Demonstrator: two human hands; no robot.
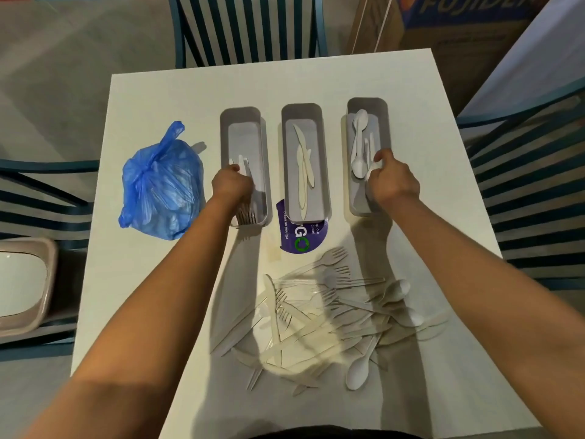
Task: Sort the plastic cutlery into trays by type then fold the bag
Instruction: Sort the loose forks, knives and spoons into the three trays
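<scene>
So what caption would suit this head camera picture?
Left hand lowers white plastic forks into the left grey tray; right hand places a white plastic spoon.

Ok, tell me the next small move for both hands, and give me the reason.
Probably release and withdraw: the left hand holds forks over the left tray, and the right hand holds a spoon in the right tray. Each piece is at its matching tray, and the unsorted cutlery pile still waits near the table's front edge.

A dining spot: white bench [411, 90] ringed by striped chairs [247, 26], cardboard box [459, 33] behind.
</scene>
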